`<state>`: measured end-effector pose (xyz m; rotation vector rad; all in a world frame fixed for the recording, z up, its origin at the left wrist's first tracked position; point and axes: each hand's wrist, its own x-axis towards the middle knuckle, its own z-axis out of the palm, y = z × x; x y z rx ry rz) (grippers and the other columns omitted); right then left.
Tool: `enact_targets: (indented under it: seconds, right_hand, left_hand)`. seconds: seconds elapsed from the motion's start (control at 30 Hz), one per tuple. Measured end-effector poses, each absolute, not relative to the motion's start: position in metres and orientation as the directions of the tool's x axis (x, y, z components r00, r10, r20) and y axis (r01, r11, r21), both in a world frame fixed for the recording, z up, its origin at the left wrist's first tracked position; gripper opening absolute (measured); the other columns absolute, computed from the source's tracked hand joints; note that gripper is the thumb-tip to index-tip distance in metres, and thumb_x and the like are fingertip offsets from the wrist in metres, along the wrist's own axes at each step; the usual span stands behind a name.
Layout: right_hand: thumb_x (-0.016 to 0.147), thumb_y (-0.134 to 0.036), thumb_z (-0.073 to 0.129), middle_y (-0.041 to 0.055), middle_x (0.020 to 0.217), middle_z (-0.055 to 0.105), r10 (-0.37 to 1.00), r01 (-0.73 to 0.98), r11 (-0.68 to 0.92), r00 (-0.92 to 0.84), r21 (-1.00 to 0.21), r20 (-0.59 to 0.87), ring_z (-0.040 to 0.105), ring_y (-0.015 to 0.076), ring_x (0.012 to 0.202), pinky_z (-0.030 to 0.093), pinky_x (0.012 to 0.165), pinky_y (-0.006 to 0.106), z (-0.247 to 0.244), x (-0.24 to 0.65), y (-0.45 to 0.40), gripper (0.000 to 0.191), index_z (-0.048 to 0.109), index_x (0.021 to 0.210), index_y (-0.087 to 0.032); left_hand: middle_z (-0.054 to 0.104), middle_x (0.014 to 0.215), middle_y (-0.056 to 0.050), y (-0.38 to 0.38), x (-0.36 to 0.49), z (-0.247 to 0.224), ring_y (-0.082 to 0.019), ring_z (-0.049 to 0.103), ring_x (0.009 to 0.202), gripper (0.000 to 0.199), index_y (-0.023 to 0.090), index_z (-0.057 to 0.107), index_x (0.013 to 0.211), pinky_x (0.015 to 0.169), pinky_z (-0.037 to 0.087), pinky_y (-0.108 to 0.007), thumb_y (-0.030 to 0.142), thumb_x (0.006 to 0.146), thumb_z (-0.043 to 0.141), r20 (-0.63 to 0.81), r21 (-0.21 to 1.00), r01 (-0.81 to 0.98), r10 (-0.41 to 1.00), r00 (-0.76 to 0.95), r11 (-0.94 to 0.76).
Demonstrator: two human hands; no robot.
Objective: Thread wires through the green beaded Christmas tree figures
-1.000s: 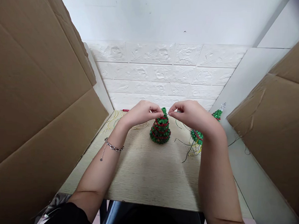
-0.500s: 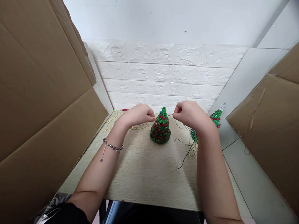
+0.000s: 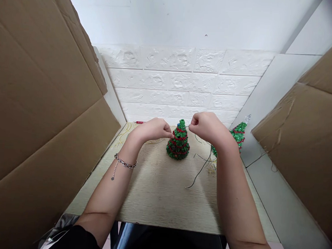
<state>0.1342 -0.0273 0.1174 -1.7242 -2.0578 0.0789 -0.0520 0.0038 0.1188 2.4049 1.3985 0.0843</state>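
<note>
A small green beaded tree (image 3: pixel 178 147) with red garlands stands upright on the table, a blue bead near its top. At its left side, my left hand (image 3: pixel 158 129) is closed, its pinched fingertips touching the tree; anything between them is too small to make out. My right hand (image 3: pixel 206 127), to the right of the tree's top, pinches a thin dark wire, whose tip reaches the upper part of the tree. A longer dark wire (image 3: pixel 199 172) hangs down below the right hand and curves onto the table.
A second green tree (image 3: pixel 238 132) with a clear topper stands behind my right forearm. Yellow wires (image 3: pixel 122 135) and a red tool (image 3: pixel 140 122) lie at the back left of the wooden table (image 3: pixel 167 199). Cardboard panels (image 3: pixel 45 88) flank both sides; a white brick-pattern wall is behind.
My right hand has moved slightly left, bringing the wire tip to the tree. The long dark wire's lower end has swung left. More of the second tree shows.
</note>
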Motion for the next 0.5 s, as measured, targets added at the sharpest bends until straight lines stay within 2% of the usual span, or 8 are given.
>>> enact_targets:
  seconds: [0.23,0.5]
  right_hand:
    - [0.068,-0.019,0.047,0.0047,0.072,0.06,0.965,0.936,0.172,-0.097,-0.306,0.244,0.046,0.0121,0.059,0.03,0.05,0.024,0.1163,0.1331,-0.0267,0.009,0.054,0.064,-0.017]
    - [0.076,-0.02,0.046,0.0074,0.076,0.062,0.964,0.919,0.216,-0.148,-0.331,0.22,0.051,0.0141,0.066,0.033,0.057,0.024,0.1149,0.1286,-0.0235,0.015,0.06,0.071,-0.016]
  left_hand:
    - [0.059,0.065,0.0,0.003,-0.0525,0.1183,-0.01,0.045,0.058,0.029,0.018,0.067,0.072,0.051,0.029,-0.022,0.043,0.07,0.053,-0.138,0.343,0.832,0.853,0.503,-0.436]
    - [0.06,0.065,0.0,0.0035,-0.0518,0.1176,-0.01,0.044,0.057,0.026,0.018,0.068,0.073,0.051,0.029,-0.023,0.04,0.07,0.054,-0.089,0.375,0.802,0.843,0.53,-0.465]
